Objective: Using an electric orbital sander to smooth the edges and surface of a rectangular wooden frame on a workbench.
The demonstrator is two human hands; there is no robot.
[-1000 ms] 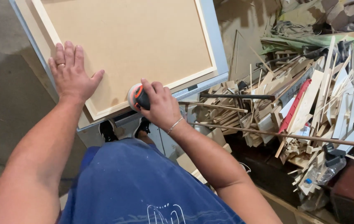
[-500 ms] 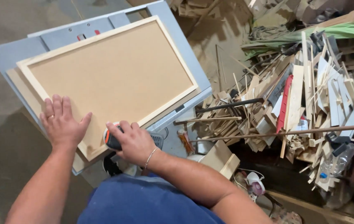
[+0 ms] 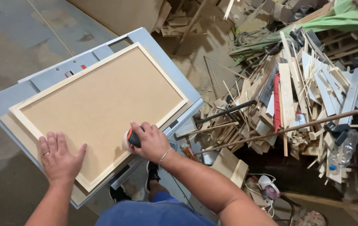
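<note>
A small hand tool with an orange-and-black body and a pale round head sat against the near long edge of a rectangular panel of tan fibreboard bordered by a pale wooden frame. The right hand gripped the tool, its fingers wrapped shut over the top of the body; a thin bracelet circled the wrist. The left hand lay flat on the near left corner of the framed panel, its fingers spread and straight, holding nothing, with a ring on one of them.

The panel rested slantwise on a grey metal machine surface, under which a second thin tan sheet projected at the near left. The surface carried a recessed plate with small red marks at its far side.

Below the surface, the person's dark shoes and blue garment were visible. To the right lay a large heap of pale wood offcuts and strips, crossed by a long brown wooden pole and including a red strip. A green cloth covered material at the far right. A clear plastic bottle lay at the heap's near right edge. The dusty concrete floor extended to the left.
</note>
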